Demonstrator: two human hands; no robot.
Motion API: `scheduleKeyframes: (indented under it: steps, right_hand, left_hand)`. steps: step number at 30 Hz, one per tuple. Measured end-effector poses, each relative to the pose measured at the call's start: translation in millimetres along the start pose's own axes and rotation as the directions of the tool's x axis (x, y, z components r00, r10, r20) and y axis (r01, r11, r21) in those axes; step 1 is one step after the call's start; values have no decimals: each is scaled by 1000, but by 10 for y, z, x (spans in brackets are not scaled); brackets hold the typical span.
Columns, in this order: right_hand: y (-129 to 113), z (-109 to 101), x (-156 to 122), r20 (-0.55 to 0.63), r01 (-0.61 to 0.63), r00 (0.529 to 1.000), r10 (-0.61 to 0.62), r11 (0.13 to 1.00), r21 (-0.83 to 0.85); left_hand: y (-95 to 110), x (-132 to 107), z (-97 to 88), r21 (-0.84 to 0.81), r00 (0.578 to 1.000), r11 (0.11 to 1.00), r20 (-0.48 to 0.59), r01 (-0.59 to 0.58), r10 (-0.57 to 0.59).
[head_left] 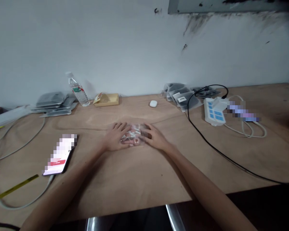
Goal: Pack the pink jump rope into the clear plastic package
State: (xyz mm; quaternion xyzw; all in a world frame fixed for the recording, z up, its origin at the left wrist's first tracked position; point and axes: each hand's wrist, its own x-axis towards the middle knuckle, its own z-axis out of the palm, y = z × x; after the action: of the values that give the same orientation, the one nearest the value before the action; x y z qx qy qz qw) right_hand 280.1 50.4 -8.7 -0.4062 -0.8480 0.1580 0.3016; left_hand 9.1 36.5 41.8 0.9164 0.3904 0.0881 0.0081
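A small clear plastic bag point(135, 134) lies on the wooden table between my two hands. Several short white sticks show inside it, along with a small round piece near its lower edge. My left hand point(115, 138) rests palm down over the bag's left side, fingers spread and thumb along the lower edge. From the other side, my right hand point(155, 136) touches the bag's right edge with parted, slightly bent fingers. Neither hand is visibly closed around the bag. Slight blur hides the finer details of its contents.
Left are a phone point(60, 155) on a cable, stacked grey packets point(54, 102), a water bottle point(78, 89) and a shallow yellow box point(107, 100). A white case point(153, 103), more packets point(183, 96), a power strip point(214, 112) and a black cable point(207, 146) lie right.
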Motion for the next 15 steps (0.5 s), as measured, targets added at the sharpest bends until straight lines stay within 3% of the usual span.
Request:
scheduleKeyframes:
  steps: [4, 8, 11, 15]
  right_hand:
    - [9, 44, 43, -18, -21, 1000, 22, 1000, 17]
    - [40, 73, 66, -56, -68, 995, 78, 986, 152]
    - [63, 96, 75, -25, -85, 995, 96, 958, 274]
    - [88, 71, 74, 0, -166, 985, 174, 937, 306]
  left_hand:
    - [-7, -7, 10, -14, 1000, 1000, -3, 0, 0]
    - [-14, -10, 18, -22, 1000, 1000, 6, 5, -5]
    - [-26, -10, 24, -42, 1000, 999, 2, -7, 7]
    - [-49, -16, 29, -56, 1000, 998, 13, -19, 20]
